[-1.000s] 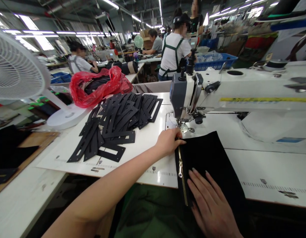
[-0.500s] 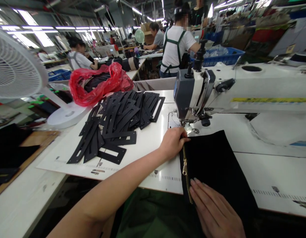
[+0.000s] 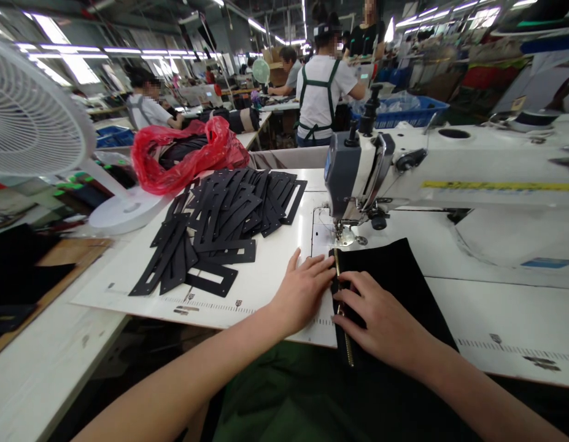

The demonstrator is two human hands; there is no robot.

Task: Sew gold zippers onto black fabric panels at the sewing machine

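Note:
A black fabric panel (image 3: 394,270) lies on the sewing machine's bed, with a gold-toothed zipper (image 3: 348,350) along its left edge. My left hand (image 3: 300,294) rests flat beside that edge, thumb and fingers spread, its fingertips at the zipper tape. Over the zipper is my right hand (image 3: 380,313), its curved fingers apart and their tips touching the teeth around the slider, which is partly hidden. Just beyond the panel's far edge stand the needle and presser foot (image 3: 342,233) of the white sewing machine (image 3: 487,153).
Black slotted strips (image 3: 229,209) lie heaped on the white table (image 3: 266,285) at left. Behind them sits a red plastic bag (image 3: 150,166) with dark material inside. A white fan (image 3: 35,116) stands far left. Several people work beyond, near a blue basket (image 3: 413,113).
My left hand has drawn back from near the presser foot and spread flat. My right hand has moved up the zipper to its slider. The panel has shifted slightly left.

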